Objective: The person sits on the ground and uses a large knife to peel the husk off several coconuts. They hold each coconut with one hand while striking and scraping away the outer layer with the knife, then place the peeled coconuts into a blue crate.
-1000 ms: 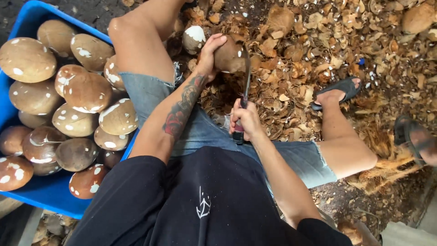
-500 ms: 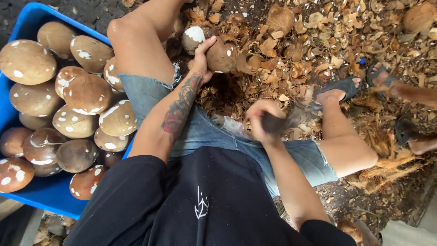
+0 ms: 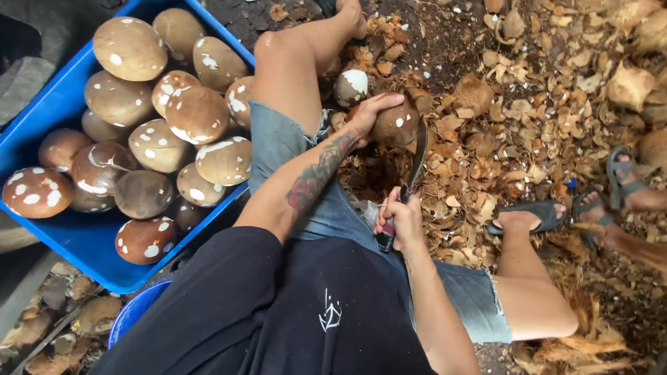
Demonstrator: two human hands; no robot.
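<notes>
Gripping tight: right hand (image 3: 401, 217) wraps closed around the dark handle of a curved steel machete-style knife (image 3: 415, 161), blade running up toward 12 o'clock so its edge meets the nut. Left hand (image 3: 369, 114) clamps fingers over the top of a round brown husked coconut (image 3: 396, 125), pinning it low between the knees so it can't roll under the blade. Blade tip sits touching or just beside the coconut's 3 o'clock side; exact contact can't be told. A second coconut with a white pared patch (image 3: 351, 86) lies just at 10 o'clock of the held one, by the left thigh. Big blue plastic tub (image 3: 76, 239) at 9 o'clock is piled with brown white-spotted pared coconuts (image 3: 198, 114), within left-arm reach. Dry brown husk chips (image 3: 514, 104) litter the ground from 12 to 3 o'clock. Another person's sandalled feet (image 3: 618, 191) stand at 3 o'clock, well apart from the knife.
</notes>
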